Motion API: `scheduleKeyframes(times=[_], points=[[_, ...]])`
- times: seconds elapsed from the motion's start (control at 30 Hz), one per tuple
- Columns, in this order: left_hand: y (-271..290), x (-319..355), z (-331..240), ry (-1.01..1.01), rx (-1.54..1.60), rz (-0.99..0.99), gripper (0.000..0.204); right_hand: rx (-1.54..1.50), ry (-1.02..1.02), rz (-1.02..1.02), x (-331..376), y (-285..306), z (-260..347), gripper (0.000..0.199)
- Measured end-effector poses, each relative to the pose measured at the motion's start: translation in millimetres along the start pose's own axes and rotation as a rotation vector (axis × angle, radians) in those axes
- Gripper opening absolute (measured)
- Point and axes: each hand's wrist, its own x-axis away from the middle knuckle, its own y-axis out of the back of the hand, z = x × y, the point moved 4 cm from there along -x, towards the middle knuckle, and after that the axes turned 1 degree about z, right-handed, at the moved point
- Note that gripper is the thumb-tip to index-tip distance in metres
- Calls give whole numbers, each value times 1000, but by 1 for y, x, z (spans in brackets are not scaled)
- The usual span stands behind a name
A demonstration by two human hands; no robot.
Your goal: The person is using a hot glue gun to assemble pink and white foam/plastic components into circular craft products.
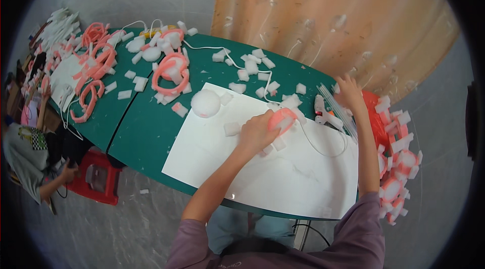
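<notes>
My left hand (257, 132) is closed around a pink and white foam piece (283, 120) with white blocks on it, above a white board (303, 178). At the table's far right edge, my right hand (349, 92) has its fingers apart, beside a bundle of clear glue sticks (337, 104). Whether its fingertips touch anything is hard to see. Close by lies a white glue gun (327, 119), its cord looping over the board. A white foam ball (205, 103) and a loose foam block (232, 129) are left of my left hand.
Foam blocks (251, 66) and pink foam rings (172, 74) lie scattered over the green table (144, 140). Past its right end, a red bag (371, 112) adjoins pink and white foam pieces (404, 163). A red stool (96, 180) and another person's hand (68, 172) are at left.
</notes>
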Motion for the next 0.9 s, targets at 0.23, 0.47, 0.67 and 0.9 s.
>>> scheduleKeyframes(times=[0.23,0.47,0.67,0.9], points=[[-3,3,3,-29,-28,23,29,-409,272,200,-139,-45,177,39],[3,4,1,-63,-3,-36,28,-245,206,185,-173,-100,223,46],[1,2,5,-37,10,6,28,-337,154,-59,-182,-72,191,66],[-2,0,6,-58,-65,-26,29,-826,93,-94,-101,29,101,41]])
